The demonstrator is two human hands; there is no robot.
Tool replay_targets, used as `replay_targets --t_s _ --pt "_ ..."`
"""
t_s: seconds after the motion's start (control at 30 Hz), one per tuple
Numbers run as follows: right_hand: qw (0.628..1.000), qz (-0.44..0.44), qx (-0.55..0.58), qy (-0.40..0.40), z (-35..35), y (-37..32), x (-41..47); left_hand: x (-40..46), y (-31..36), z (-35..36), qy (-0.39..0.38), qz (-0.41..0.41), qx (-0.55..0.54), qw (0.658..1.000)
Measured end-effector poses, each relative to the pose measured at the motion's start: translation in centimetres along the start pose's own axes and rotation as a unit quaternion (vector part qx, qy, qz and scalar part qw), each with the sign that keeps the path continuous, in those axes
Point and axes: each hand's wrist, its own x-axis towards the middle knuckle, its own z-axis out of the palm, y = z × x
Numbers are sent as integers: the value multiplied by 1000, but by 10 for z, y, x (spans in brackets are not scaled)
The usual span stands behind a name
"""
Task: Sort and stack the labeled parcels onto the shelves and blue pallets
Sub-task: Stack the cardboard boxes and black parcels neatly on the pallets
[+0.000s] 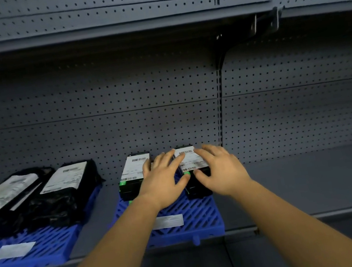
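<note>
1. Two black boxes with white labels stand side by side on the middle blue pallet (186, 227): the left box (134, 175) and the right box (194, 172).
2. The left hand (164, 182) and the right hand (220, 170) lie with spread fingers on the right box, not closed around it.
3. Black bagged parcels (64, 194) lie on the left pallet (45, 250).

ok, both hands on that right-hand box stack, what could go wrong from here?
1. The right box stack sits at the right edge of the blue pallet; a push from the left hand might slide it off onto the bare shelf.
2. Both hands lie mostly open on top, the right hand too, so a lift could slip.
3. The left box stack stands close; the left hand could nudge it.
</note>
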Motion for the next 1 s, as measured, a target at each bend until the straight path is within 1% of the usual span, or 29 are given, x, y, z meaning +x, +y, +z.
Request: replay_targets --t_s 0.3,0.47,0.67,0.83,1.0 --pt "999 -18 -6 -30 9 30 19 27 6 21 -12 5 1 1000" --pt "997 -52 10 -52 20 47 22 30 12 25 -21 -4 20 1000" --pt "992 -99 34 -64 26 67 27 26 26 28 -33 -33 40 998" --pt "987 -142 34 -70 30 75 28 18 31 27 -21 -48 45 998" --pt "982 -156 20 -101 43 78 21 8 32 36 -44 -50 82 994"
